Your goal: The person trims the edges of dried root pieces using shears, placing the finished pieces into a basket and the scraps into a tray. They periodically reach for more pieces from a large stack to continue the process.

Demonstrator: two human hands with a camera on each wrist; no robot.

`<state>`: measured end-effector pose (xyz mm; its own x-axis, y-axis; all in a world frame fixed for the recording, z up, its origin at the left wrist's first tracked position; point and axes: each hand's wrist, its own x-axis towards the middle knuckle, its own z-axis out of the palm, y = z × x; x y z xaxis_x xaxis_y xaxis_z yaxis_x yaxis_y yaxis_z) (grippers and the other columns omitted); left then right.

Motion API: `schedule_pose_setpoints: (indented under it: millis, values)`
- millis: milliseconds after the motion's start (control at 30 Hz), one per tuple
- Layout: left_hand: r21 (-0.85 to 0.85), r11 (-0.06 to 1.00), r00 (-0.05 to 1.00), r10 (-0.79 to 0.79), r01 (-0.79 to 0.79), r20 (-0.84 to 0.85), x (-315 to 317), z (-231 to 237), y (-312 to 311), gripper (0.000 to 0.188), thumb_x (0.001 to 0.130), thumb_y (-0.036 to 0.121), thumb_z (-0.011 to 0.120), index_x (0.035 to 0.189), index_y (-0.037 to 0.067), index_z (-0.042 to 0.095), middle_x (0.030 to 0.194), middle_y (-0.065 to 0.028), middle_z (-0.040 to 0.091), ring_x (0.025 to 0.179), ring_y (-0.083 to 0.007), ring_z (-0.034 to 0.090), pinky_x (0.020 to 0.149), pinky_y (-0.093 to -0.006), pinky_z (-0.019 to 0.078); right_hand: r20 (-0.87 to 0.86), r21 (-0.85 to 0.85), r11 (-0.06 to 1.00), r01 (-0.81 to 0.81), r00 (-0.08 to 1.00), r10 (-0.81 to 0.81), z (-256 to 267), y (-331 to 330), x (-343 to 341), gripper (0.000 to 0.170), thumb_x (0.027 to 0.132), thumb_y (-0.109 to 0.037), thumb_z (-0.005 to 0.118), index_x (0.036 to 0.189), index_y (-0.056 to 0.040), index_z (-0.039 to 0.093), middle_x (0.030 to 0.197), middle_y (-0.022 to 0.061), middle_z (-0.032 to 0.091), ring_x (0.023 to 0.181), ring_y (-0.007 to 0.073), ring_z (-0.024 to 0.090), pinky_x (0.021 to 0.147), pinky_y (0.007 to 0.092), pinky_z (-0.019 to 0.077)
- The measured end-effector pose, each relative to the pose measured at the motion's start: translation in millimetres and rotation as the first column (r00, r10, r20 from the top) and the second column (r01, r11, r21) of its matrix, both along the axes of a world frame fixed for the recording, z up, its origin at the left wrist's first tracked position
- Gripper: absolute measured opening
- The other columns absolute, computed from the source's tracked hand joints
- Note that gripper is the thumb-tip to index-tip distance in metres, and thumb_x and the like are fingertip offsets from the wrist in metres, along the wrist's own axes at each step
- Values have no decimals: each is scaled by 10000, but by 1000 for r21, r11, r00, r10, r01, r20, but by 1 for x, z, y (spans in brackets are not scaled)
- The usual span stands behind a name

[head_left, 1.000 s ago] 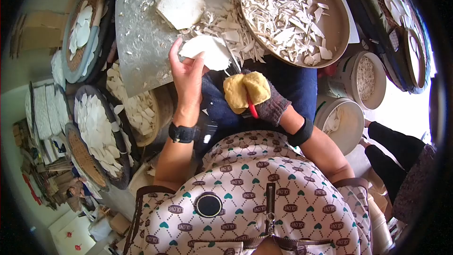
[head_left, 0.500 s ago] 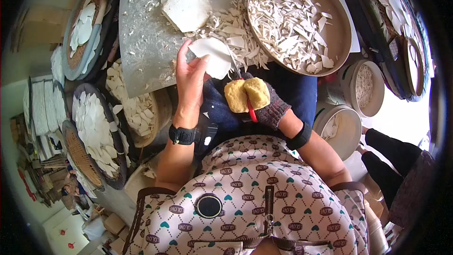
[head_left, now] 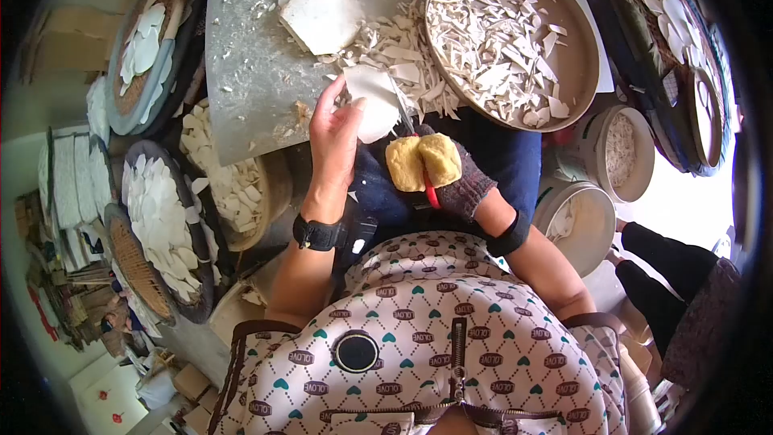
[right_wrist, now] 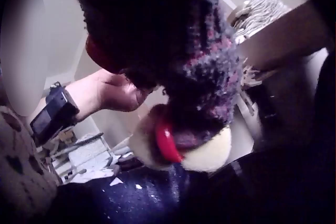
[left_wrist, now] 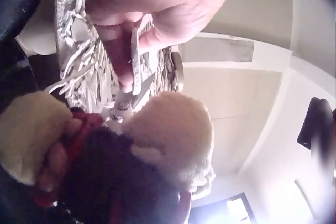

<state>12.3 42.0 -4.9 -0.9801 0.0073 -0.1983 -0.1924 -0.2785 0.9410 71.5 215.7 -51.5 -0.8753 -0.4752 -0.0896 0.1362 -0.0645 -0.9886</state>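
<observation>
My left hand (head_left: 332, 149) pinches a thin, flat white slice (head_left: 374, 105) between thumb and fingers, close over the near edge of the metal table. In the left wrist view the slice (left_wrist: 135, 64) shows edge-on. My right hand (head_left: 469, 184), in a dark knitted glove, grips scissors (head_left: 405, 113) with red handles. Thick yellow padding (head_left: 423, 163) covers the handles and hides most of the fingers. The blades lie at the slice's right edge. From the right wrist, a red handle (right_wrist: 167, 142) shows under the glove.
A small stack of white slices (head_left: 324, 19) lies on the metal table (head_left: 250, 72) among loose scraps. A round tray (head_left: 581, 80) of cut strips stands at the right, above two buckets (head_left: 600, 221). Baskets of pieces (head_left: 165, 225) stand at left. Another person's legs (head_left: 664, 262) are at right.
My left hand has shifted a little to the right and turned the slice, bringing it more upright against the blades. The right hand keeps its grip on the scissors, almost in place.
</observation>
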Motion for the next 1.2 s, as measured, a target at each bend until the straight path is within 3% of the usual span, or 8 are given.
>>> schedule_pose_setpoints:
  millis: [100, 267, 433, 600, 767, 900, 1033, 1200]
  values:
    - [-35, 999, 1000, 20, -21, -14, 1, -4, -1, 446, 832, 27, 533, 1253, -37, 396, 976, -106, 590, 814, -123, 591, 720, -250, 506, 260, -268, 949, 168, 961, -97, 11, -8, 7, 225, 826, -216, 553, 980, -53, 552, 932, 106, 621, 844, 244, 602, 762, 307, 480]
    - [-103, 990, 991, 89, -99, -99, 1, -22, -4, 379, 832, 22, 536, 1200, -37, 465, 983, -89, 598, 817, -107, 588, 728, -247, 503, -218, 24, 991, 133, 968, -124, 7, -6, 8, 247, 779, -223, 587, 962, -59, 565, 929, 108, 621, 838, 254, 599, 762, 326, 479]
    - [-87, 993, 996, -82, 79, -28, 0, -5, -6, 354, 841, 18, 515, 1188, -40, 474, 1003, -102, 601, 826, -116, 595, 694, -240, 520, -320, 337, 941, 8, 941, 107, 15, -1, -2, 316, 780, -109, 637, 1063, -46, 511, 1031, 57, 581, 933, 162, 578, 842, 284, 457]
    - [-112, 986, 993, -121, 121, 10, 2, 3, -7, 353, 841, 32, 514, 1184, -42, 474, 974, -109, 608, 780, -137, 618, 611, -256, 549, -313, 239, 969, 58, 950, 21, 1, -3, 3, 300, 794, -144, 636, 1053, -46, 522, 1016, 56, 588, 913, 137, 576, 813, 265, 465]
    - [-152, 971, 982, -179, 185, 57, -2, 5, -15, 345, 842, 32, 509, 1180, -34, 483, 995, -105, 612, 787, -140, 624, 593, -259, 551, -93, 65, 990, 122, 989, -116, 8, -6, 6, 237, 813, -285, 555, 916, -75, 591, 853, 104, 629, 805, 263, 602, 713, 318, 481]
    - [-165, 963, 977, -210, 212, 28, -6, 0, -24, 345, 844, 25, 502, 1185, -26, 486, 1054, -105, 593, 894, -135, 593, 721, -257, 524, 35, -13, 993, 118, 993, -117, 6, -6, 6, 209, 805, -248, 557, 903, -66, 593, 849, 102, 627, 806, 257, 602, 713, 311, 480]
    - [-214, 926, 947, -320, 311, -11, -9, 5, -30, 363, 839, 31, 520, 1195, -25, 478, 1100, -93, 576, 957, -134, 567, 832, -255, 463, -226, 76, 990, 117, 969, -97, -17, -10, 5, 196, 767, -170, 560, 931, -64, 579, 870, 100, 618, 842, 259, 593, 738, 332, 477]
    - [-272, 873, 906, -423, 405, -8, -10, 10, -32, 399, 829, 24, 532, 1218, -11, 452, 1088, -105, 572, 941, -141, 569, 818, -257, 467, -165, 21, 991, 136, 978, -131, -10, -14, 3, 222, 750, -138, 568, 961, -68, 563, 937, 103, 607, 872, 271, 580, 762, 348, 472]
